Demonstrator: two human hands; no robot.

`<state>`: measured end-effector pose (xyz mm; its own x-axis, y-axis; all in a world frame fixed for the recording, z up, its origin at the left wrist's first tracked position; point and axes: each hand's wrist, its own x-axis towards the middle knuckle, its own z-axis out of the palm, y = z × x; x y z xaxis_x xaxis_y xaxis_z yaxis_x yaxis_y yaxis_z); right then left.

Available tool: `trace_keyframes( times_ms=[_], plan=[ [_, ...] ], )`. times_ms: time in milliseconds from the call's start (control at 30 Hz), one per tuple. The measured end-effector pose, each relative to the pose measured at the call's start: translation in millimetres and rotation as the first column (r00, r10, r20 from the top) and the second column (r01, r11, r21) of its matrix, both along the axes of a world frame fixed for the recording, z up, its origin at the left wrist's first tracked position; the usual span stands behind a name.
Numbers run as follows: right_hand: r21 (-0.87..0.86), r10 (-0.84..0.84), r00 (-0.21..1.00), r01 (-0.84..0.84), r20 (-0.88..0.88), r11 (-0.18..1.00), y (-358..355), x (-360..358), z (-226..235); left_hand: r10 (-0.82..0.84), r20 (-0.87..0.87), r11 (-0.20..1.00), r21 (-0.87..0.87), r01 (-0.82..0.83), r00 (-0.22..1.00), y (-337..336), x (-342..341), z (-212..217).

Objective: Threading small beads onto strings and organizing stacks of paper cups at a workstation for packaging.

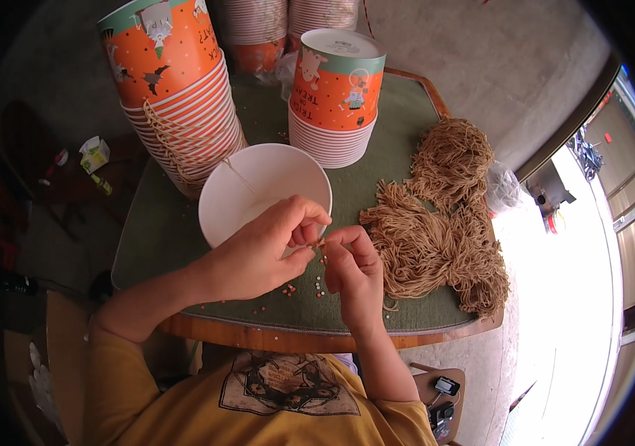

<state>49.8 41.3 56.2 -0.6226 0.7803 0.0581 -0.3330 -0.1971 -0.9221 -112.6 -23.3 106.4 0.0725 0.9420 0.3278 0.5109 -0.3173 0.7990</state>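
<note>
Fingertips [316,239] of both hands are pinched together on a short twine end [320,243], held just over the near rim of the white paper bucket [258,195]. Left hand [265,249] is seen closer to the bucket, right hand [354,267] closer to the twine heap [436,223]. Twine end's axis cannot be told; small beads [289,290] are scattered directly beneath.

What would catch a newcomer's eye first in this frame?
Probably the two bare hands meeting at the middle: the left hand and right hand pinch a thin tan string between them, just in front of an open white paper bucket. Behind stand tall stacks of orange printed paper buckets, and to the right a big heap of tan string bundles sprawls over the green-topped table.
</note>
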Motion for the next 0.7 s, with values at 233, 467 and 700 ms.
trace_keyframes(
  times_ms=[233,467,700],
  plan=[
    [-0.054,0.034,0.997,-0.030,0.069,0.998,-4.6,-0.5,2.2,0.074,-0.241,0.997,0.047,-0.064,0.968,-5.8,3.7,6.7],
    [-0.005,0.044,0.997,-0.044,0.060,0.999,-11.9,-2.4,-2.4,0.191,-0.521,0.971,0.226,-0.081,0.832,-11.2,0.9,5.6],
    [0.074,0.025,1.000,-0.026,0.011,0.997,-17.5,-7.5,-11.9,0.216,-0.460,0.962,0.253,-0.106,0.861,-11.3,2.0,2.8]
  ],
)
